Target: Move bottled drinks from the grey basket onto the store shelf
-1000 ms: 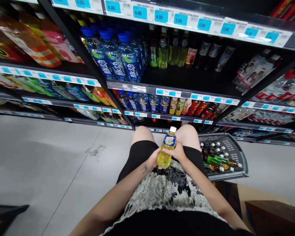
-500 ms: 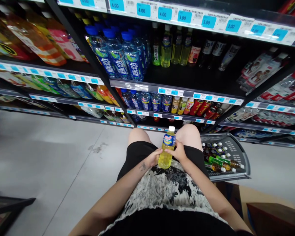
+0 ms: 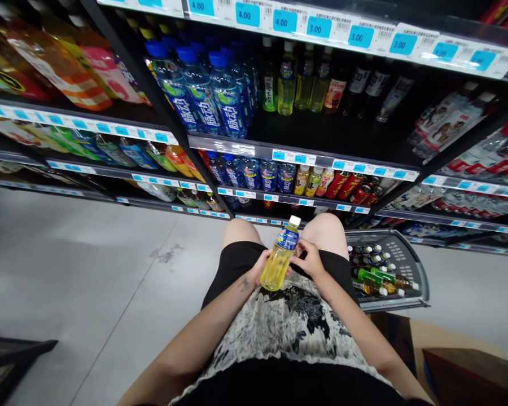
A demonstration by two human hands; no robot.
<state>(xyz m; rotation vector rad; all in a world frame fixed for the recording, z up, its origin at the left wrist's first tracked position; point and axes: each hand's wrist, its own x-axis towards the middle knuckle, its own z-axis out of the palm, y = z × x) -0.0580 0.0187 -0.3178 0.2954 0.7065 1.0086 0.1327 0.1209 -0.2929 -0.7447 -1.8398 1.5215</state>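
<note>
A drink bottle (image 3: 276,262) of yellow liquid, with a white cap and a blue label, leans to the right above my lap. My left hand (image 3: 261,267) is closed around its left side, with the fingers partly hidden behind it. On the other side my right hand (image 3: 309,257) has its fingers curled against the bottle just below the label. Beyond my right knee a grey shopping basket (image 3: 424,285) stands on the floor, holding several bottles (image 3: 375,276) with white caps.
Ahead are dark shelves (image 3: 347,135) with price tags. Blue-capped bottles (image 3: 203,96) fill the left of the middle bay, and smaller bottles (image 3: 288,84) stand beside them. Cans and bottles line the lower shelf. A brown box (image 3: 469,375) sits at lower right, a dark frame (image 3: 21,361) at lower left.
The bottle has tilted, its base swinging left, and it has turned so its label faces differently. My left hand has shifted slightly left with it. My right-hand fingers have curled more.
</note>
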